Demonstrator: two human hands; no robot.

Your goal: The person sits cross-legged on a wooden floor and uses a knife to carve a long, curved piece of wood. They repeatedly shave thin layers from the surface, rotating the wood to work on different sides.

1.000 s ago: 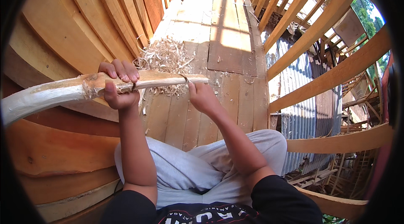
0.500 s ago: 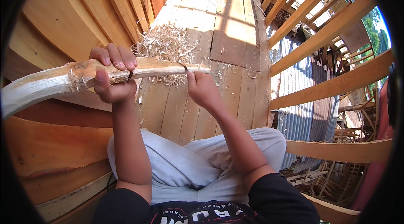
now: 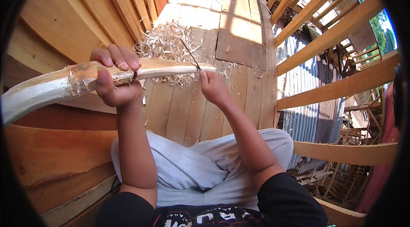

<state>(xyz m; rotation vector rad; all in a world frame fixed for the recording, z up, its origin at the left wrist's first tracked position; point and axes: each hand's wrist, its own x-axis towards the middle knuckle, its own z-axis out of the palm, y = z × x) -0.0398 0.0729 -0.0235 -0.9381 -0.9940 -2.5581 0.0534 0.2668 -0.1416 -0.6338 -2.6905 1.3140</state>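
Curved, tapering length of pale, peeled wood (image 3: 40, 97): in the head view, it lies crosswise in front of me, above the plank floor (image 3: 179, 116) and beyond my crossed legs in light grey trousers (image 3: 183, 169). The thick end runs out at the left edge; the slim end stops just past my right hand (image 3: 215, 87). What supports the thick end is hidden.

My left hand (image 3: 117, 73) is wrapped around the mid-section, fingers over the top, thumb on the near side. A small dark band (image 3: 135, 74) shows beside these fingers. My right hand is curled, thumb and finger pinching the near end of a thin, dark, narrow strip (image 3: 190, 54) that slants across the slim end. Whether the strip bites into the surface, I cannot tell.

Pale, curled wood shavings (image 3: 166, 41) lie heaped on the floor beyond the wood.

Handling, by judgement: stiff throughout, with most weight toward the thick end, so the slim end may tip if loosely held. The white face looks smooth and possibly slippery; the rough, frayed ridge left of my left hand could splinter. Grip the mid-section, clear of that ridge. The slim end is likely the most fragile part.
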